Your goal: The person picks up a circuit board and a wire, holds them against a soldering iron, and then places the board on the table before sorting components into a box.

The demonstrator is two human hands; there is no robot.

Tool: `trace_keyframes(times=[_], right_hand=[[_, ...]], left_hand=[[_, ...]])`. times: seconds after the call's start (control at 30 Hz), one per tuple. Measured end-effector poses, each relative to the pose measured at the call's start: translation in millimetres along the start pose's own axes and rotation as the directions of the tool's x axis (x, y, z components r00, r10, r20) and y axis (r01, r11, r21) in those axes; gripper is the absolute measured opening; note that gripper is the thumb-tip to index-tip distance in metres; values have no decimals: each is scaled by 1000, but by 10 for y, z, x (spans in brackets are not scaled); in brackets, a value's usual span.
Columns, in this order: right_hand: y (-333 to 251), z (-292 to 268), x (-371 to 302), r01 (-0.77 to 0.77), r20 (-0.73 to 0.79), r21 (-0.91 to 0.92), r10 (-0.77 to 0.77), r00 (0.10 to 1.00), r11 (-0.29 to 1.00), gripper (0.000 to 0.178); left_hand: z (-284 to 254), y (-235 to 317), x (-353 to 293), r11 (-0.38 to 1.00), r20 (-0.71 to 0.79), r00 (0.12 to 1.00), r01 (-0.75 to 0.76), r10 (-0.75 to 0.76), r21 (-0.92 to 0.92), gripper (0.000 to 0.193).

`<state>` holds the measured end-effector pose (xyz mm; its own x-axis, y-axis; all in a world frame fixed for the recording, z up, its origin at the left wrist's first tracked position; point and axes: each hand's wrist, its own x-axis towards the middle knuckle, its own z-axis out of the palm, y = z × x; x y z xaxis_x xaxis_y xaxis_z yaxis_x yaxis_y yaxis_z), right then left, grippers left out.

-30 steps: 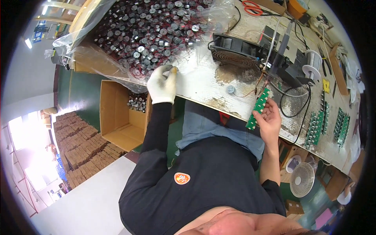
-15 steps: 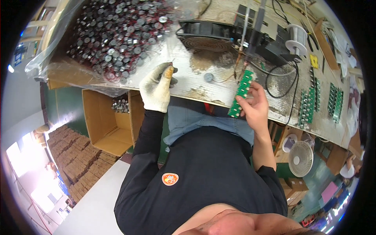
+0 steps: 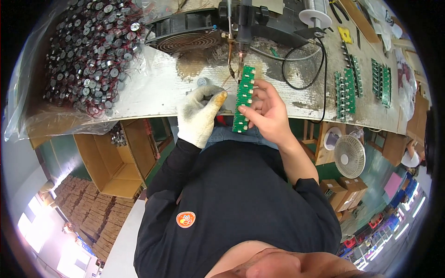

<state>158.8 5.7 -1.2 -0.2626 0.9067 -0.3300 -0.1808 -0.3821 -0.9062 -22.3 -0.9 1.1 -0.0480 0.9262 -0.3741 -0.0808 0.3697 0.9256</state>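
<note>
My left hand (image 3: 199, 116), in a stained white-and-grey work glove, pinches a thin wire (image 3: 225, 86) between thumb and fingertips. My bare right hand (image 3: 270, 111) grips a long green circuit board (image 3: 244, 99) by its right edge, thumb on its face; small pale parts line the board. The board's top end is close beside the tip of a fixed soldering iron (image 3: 241, 52); whether they touch, I cannot tell. A bent copper-coloured tube (image 3: 230, 56) comes down next to the iron. Just behind the gloved fingers a small round metal part (image 3: 202, 82) lies on the worn white bench (image 3: 162, 92).
A heap of round metal parts with red wires (image 3: 92, 55) lies on plastic at left. A black fan (image 3: 185, 39) stands behind my hands. To the right are a solder spool (image 3: 315, 18), a black cable (image 3: 326, 69) and rows of green boards (image 3: 345, 92). A cardboard box (image 3: 109, 157) sits below.
The whole view has shifted, with the bench moving left. My left hand has come closer to the board and iron. The board has turned more upright in my right hand.
</note>
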Motion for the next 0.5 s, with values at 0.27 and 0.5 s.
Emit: trace_keyframes(times=[0.27,0.5], right_hand=[[76,-17,-5,113,-16,-104,-115,993,988,55],[74,-7,-40,147,5,-159,-148,989,976,55]], left_hand=[[133,23,59,980,40,996,82,-76,-180,18],[131,46,73,959,34,988,156,-152,-236,18]])
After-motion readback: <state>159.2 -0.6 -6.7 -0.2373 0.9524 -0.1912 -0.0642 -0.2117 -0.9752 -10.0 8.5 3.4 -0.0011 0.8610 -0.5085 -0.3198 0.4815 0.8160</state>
